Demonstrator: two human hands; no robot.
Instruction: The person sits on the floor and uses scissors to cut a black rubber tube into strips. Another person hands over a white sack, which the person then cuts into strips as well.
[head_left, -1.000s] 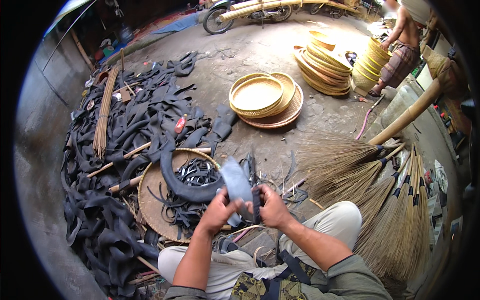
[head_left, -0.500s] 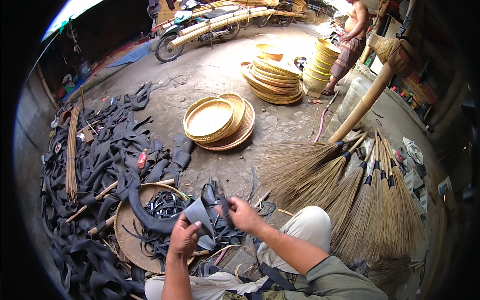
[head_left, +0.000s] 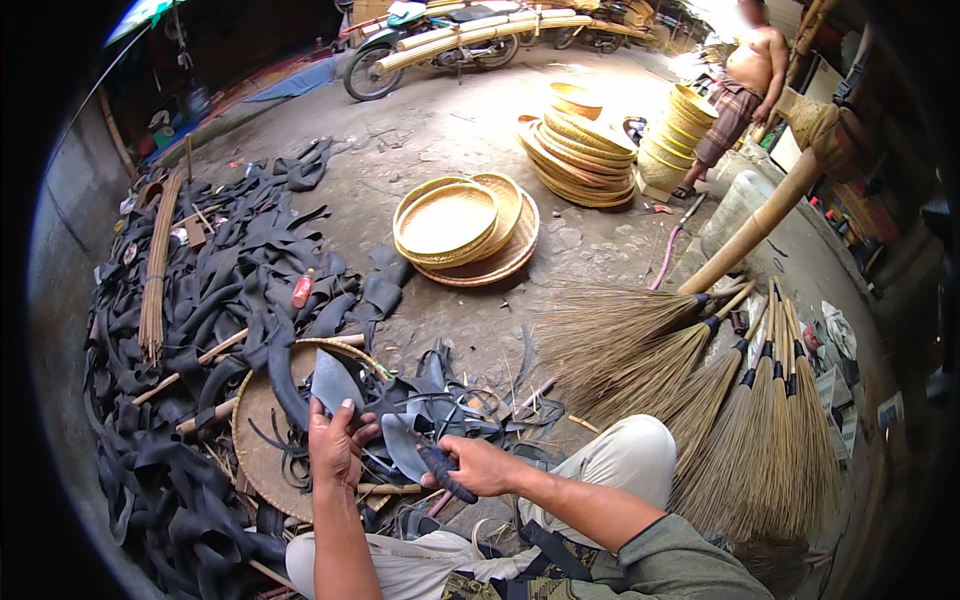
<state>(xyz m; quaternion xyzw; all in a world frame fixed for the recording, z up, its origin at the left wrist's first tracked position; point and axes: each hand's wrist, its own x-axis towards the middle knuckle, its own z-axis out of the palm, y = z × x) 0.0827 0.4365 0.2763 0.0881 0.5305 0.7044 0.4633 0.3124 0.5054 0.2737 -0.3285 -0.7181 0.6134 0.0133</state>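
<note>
In my left hand (head_left: 340,442) is a strip of grey-black rubber (head_left: 336,378), gripped at its lower end, its broad end pointing up. A long curved part of dark rubber tube (head_left: 286,372) lies just behind it. My right hand (head_left: 482,466) is closed round the dark wrapped handle of a knife (head_left: 404,450). Its broad grey blade points left, close to my left fingers and apart from the held strip. Under my left hand, a round woven tray (head_left: 262,445) holds thin black strips, partly hidden by my hand. More rubber scraps (head_left: 440,390) lie beyond the knife.
A large heap of black rubber (head_left: 170,460) covers the left side, with a bundle of thin sticks (head_left: 160,270) on it. Round woven trays (head_left: 447,222) lie ahead, with stacked baskets (head_left: 580,160) behind. Brooms (head_left: 765,440) lie at right. Another person (head_left: 750,90) stands at far right.
The knife has swung down and left, its blade now plainly visible. My left hand has moved left and lower, with the rubber turned upward. The view has shifted; the other person has turned.
</note>
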